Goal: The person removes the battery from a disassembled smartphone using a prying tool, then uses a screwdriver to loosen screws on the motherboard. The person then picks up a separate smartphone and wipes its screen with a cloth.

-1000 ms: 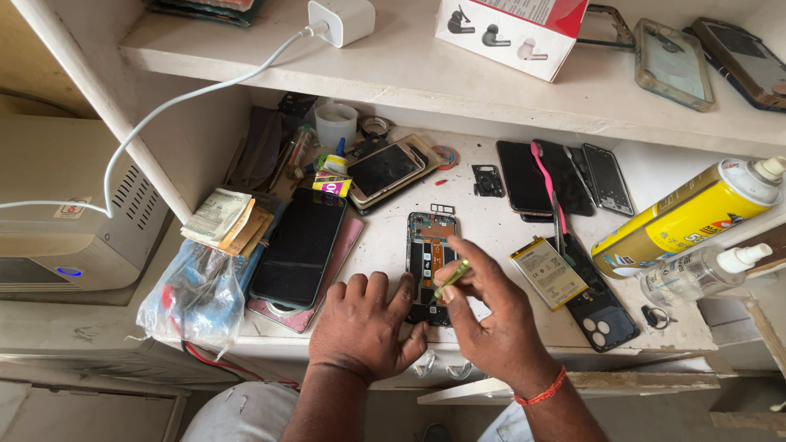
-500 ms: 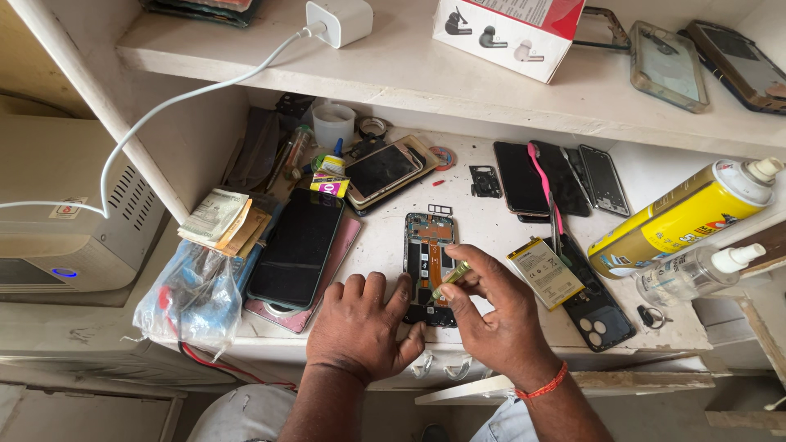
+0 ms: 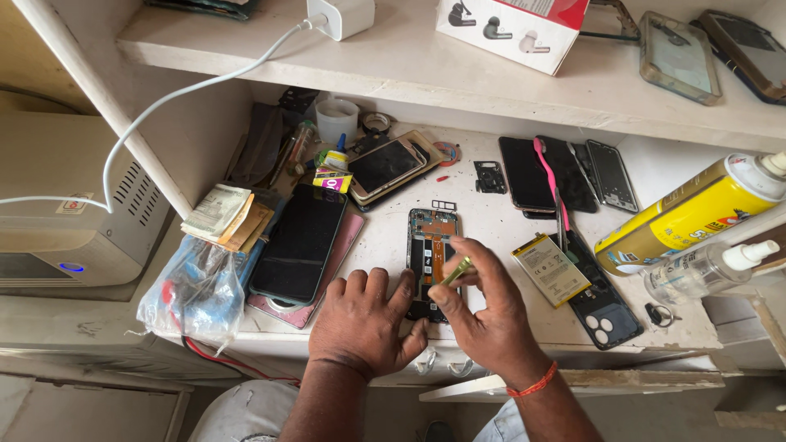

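Pressing your left hand (image 3: 360, 323) flat, fingers spread, on the opened phone (image 3: 431, 254) on the bench (image 3: 491, 221), your right hand (image 3: 491, 315) pinches a brass-handled tool (image 3: 456, 272) over it.

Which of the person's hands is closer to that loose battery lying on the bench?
Right. The right hand sits just left of the battery, holding a small tool; the left hand lies farther left, beyond the opened phone.
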`<state>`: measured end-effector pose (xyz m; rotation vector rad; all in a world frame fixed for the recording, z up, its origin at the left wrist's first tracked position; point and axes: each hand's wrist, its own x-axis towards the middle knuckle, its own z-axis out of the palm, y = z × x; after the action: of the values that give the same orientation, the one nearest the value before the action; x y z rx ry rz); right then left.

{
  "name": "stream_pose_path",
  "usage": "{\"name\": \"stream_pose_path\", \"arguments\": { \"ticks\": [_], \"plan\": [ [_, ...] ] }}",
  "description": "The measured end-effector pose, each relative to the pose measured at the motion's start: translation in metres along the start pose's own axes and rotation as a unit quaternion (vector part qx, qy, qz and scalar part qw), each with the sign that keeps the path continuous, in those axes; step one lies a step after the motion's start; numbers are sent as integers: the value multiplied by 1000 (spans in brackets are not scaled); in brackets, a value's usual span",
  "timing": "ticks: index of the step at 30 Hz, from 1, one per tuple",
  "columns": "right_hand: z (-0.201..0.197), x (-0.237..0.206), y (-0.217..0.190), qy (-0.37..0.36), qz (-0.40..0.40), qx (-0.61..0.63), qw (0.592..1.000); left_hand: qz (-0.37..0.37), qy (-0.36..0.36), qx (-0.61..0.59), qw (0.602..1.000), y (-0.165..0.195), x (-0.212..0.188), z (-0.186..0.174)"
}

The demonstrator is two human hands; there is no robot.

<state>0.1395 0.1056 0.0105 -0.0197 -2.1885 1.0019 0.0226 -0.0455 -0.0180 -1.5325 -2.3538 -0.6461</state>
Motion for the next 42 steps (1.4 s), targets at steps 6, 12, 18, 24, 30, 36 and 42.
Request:
{"name": "stream_pose_path", "arguments": {
  "ticks": [6,12,18,24,30,36,42],
  "plan": [
    [8,-8,-3,51,72,41,995,-8,-19,8,1000,0,1,-1],
    [4,-1,-12,31,54,19,998,-42,-85,2,996,1,3,-2],
    [3,0,-15,48,61,-33,996,-47,-79,11,996,2,4,-3],
    [4,-1,-20,45,41,-27,998,-43,-61,-4,997,1,4,-3],
    [5,1,-20,71,65,-19,995,-34,-47,-9,998,1,2,-1],
    [4,0,-20,94,62,-68,991,-32,-43,-12,999,1,2,0],
    [4,2,-26,85,75,-21,993,-34,-52,-10,998,1,2,0]
  ]
}}
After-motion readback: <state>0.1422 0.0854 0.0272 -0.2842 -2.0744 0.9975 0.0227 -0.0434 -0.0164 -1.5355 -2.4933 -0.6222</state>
